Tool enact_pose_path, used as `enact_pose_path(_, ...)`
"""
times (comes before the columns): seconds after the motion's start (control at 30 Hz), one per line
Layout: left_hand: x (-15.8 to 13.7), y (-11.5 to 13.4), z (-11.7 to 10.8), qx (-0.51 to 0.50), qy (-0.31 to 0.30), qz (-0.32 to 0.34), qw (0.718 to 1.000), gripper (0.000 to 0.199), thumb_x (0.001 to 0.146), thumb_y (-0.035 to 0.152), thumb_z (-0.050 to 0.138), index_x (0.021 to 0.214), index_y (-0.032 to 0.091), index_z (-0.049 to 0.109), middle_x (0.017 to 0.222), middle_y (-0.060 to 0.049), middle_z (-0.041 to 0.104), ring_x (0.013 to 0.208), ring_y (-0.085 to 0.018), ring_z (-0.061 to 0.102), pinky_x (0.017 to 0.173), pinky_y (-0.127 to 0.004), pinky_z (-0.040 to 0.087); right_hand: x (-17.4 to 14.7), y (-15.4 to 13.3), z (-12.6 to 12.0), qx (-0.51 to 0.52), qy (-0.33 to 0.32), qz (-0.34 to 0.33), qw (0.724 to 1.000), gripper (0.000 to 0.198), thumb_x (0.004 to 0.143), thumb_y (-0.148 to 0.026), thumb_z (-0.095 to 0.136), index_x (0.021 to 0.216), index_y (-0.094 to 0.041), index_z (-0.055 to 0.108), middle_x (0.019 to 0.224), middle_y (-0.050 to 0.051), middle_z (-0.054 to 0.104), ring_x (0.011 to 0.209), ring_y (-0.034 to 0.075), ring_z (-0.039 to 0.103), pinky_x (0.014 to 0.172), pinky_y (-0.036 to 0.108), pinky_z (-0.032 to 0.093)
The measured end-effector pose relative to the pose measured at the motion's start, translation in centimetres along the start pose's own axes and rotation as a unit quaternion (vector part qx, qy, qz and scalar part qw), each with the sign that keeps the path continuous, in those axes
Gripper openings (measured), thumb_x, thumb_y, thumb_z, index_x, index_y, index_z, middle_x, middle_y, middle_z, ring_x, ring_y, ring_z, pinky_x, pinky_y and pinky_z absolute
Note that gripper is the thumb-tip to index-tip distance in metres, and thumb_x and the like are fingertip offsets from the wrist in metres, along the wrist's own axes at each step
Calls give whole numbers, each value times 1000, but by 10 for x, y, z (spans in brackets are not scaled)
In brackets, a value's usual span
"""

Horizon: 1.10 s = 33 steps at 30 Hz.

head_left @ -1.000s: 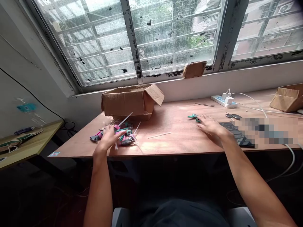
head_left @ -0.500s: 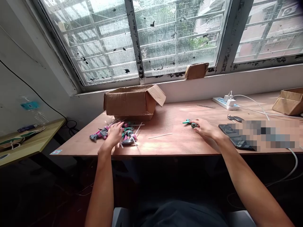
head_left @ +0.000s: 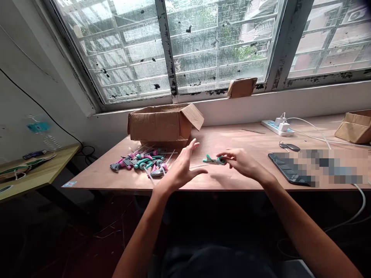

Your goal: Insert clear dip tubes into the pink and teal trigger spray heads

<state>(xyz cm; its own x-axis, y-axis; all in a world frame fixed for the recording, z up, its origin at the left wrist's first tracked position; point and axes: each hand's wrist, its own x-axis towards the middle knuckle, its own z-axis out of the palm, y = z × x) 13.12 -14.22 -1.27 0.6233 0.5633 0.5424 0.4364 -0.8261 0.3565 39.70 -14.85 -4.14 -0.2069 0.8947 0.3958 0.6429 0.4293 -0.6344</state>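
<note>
My right hand [head_left: 238, 161] pinches a small teal-and-grey plastic piece [head_left: 213, 160] with a rounded end, just above the tabletop; its exact kind I cannot make out. My left hand [head_left: 183, 166] is raised over the table, thumb and fingers spread, with nothing visible in it. Its fingertips are apart from the teal piece. A thin white stick [head_left: 194, 166] lies partly hidden behind my left hand. Left of that hand rests a pile of pink, teal and grey plastic pieces [head_left: 138, 160], with several white sticks poking out.
Behind the pile stands an open cardboard box [head_left: 155, 126]. To the right are a black phone [head_left: 290, 170], a key fob [head_left: 292, 147], a power strip [head_left: 276, 128] with white cables, and another cardboard box [head_left: 355, 127]. The table's front edge runs beneath my wrists.
My left hand has left the pile, moving right with its fingers spread. My right hand has moved left and lifted slightly, carrying the teal-and-grey piece.
</note>
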Motion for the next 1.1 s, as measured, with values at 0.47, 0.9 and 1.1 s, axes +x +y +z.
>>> enact_pose_path(0.47, 2, -32, -10, -42, 39, -155, 986, 52, 83, 39, 78, 129, 28, 55, 102, 0, 79, 85, -18, 71, 78, -29, 48, 17, 4, 76, -64, -35, -97, 993, 41, 104, -32, 43, 139, -17, 60, 144, 15, 61, 131, 29, 57, 109, 45, 46)
enact_pose_path(0.9, 11, -37, 42, -249, 218, -168, 928, 58, 83, 29, 79, 122, 23, 36, 103, -7, 76, 86, -17, 71, 75, -29, 52, 8, 5, 44, -316, -138, 10, 939, 20, 92, -13, 47, 93, -16, 66, 94, 13, 71, 83, 24, 65, 67, 32, 37)
enact_pose_path(1.1, 5, -37, 70, -375, 81, -170, 908, 57, 78, 33, 84, 117, 21, 43, 102, -7, 71, 89, -18, 70, 78, -30, 53, 2, 17, 8, -184, -187, 130, 956, 9, 77, -16, 60, 78, -20, 52, 71, 1, 61, 63, 16, 53, 55, 27, 33)
